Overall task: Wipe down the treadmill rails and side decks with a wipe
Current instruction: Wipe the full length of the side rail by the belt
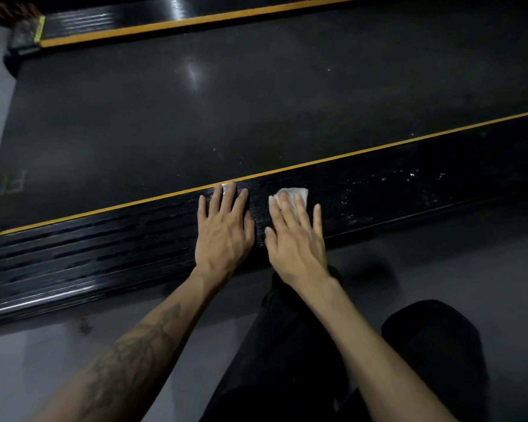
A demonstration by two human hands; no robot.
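Pressing wipe (293, 194) (lettering unreadable) onto deck (378, 190)

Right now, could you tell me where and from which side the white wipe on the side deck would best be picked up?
Pinch the far edge of the wipe, coming from the belt side. That crumpled edge sticks out beyond the fingertips of the right hand, which lies flat on the rest of it, pressing it against the ribbed side deck.

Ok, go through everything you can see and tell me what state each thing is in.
Left hand: flat on the near side deck, fingers straight.
Right hand: fingers straight, pressing the wipe down.
Wipe: white, crumpled, under the right fingertips.
Near side deck: white specks right of the wipe.
Belt: dusty, a few specks.
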